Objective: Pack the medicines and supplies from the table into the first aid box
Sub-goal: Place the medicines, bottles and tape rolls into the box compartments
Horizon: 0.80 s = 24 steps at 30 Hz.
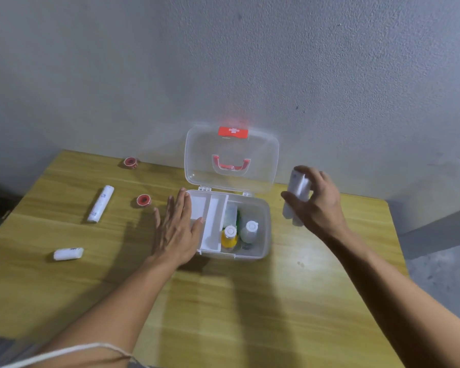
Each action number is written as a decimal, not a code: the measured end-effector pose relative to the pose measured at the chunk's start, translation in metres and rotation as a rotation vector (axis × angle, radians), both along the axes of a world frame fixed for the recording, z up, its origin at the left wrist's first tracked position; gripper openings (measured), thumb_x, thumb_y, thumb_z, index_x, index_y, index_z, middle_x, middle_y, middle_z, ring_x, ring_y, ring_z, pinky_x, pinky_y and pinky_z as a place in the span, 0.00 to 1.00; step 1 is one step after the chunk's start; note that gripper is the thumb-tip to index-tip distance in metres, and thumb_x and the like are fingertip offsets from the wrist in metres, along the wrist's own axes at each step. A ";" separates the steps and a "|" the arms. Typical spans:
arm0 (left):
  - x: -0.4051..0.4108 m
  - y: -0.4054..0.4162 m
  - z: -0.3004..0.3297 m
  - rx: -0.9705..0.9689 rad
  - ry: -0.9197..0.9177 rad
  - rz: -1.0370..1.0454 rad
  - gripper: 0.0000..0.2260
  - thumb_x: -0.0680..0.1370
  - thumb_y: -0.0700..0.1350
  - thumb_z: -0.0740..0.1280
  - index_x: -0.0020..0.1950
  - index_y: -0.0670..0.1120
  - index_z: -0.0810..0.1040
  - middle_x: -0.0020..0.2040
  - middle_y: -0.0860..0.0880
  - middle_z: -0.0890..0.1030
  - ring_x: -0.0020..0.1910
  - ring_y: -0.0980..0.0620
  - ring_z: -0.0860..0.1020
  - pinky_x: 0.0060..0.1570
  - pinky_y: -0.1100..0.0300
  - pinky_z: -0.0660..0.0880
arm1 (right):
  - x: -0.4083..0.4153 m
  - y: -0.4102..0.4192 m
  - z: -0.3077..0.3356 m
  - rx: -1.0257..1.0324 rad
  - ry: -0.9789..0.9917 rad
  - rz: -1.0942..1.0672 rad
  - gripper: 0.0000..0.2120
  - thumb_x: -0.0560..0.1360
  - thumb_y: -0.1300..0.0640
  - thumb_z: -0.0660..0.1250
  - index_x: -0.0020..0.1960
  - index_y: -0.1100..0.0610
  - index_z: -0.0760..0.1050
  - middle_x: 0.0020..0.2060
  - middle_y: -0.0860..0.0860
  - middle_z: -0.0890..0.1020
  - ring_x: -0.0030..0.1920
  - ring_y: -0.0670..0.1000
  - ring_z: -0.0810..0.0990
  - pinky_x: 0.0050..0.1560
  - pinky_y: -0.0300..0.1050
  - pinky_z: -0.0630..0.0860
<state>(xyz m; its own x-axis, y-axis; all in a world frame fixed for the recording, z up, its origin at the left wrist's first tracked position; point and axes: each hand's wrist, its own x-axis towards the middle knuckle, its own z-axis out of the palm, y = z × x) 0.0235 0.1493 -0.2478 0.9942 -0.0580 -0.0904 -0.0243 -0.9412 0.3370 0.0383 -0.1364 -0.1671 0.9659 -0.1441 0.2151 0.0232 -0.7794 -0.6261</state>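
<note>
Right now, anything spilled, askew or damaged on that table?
Nothing stands out. The first aid box sits open with two bottles upright inside and no spill. The left hand rests flat on its tray; the right hand holds white rolls.

The right hand (315, 201) covers the middle of 2 blurred white rolls (298, 197), whose wrapping print cannot be read. The left hand (177, 227) hides the left wall of the first aid box (263, 235). Behind the yellow bottle (229, 237) a green item (238, 217) shows only as a sliver. Both forearms are cut off by the near edge
</note>
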 end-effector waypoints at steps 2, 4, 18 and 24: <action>-0.001 0.000 0.000 -0.001 -0.003 0.002 0.29 0.81 0.56 0.49 0.78 0.46 0.43 0.78 0.51 0.40 0.78 0.47 0.42 0.74 0.42 0.38 | -0.018 0.015 0.011 0.103 -0.108 0.016 0.26 0.68 0.53 0.76 0.63 0.52 0.72 0.53 0.52 0.75 0.49 0.52 0.75 0.42 0.48 0.76; -0.001 0.000 0.001 -0.008 -0.004 -0.001 0.29 0.81 0.56 0.49 0.78 0.46 0.43 0.79 0.51 0.40 0.78 0.47 0.43 0.74 0.41 0.38 | -0.037 0.033 0.015 0.199 -0.182 0.050 0.26 0.68 0.54 0.77 0.63 0.53 0.72 0.54 0.51 0.75 0.49 0.51 0.76 0.41 0.42 0.81; 0.000 -0.001 0.004 -0.019 0.026 0.012 0.30 0.81 0.55 0.51 0.78 0.44 0.44 0.79 0.50 0.41 0.78 0.44 0.45 0.74 0.40 0.41 | -0.095 0.095 -0.049 0.032 -0.348 0.099 0.24 0.67 0.60 0.77 0.58 0.53 0.71 0.58 0.51 0.69 0.51 0.51 0.77 0.45 0.39 0.78; 0.000 -0.001 0.006 -0.004 0.043 0.004 0.30 0.81 0.55 0.49 0.78 0.45 0.42 0.79 0.50 0.40 0.78 0.45 0.43 0.74 0.41 0.40 | -0.089 0.099 -0.046 0.038 -0.428 0.007 0.25 0.65 0.62 0.78 0.57 0.55 0.71 0.53 0.58 0.76 0.52 0.51 0.75 0.42 0.41 0.77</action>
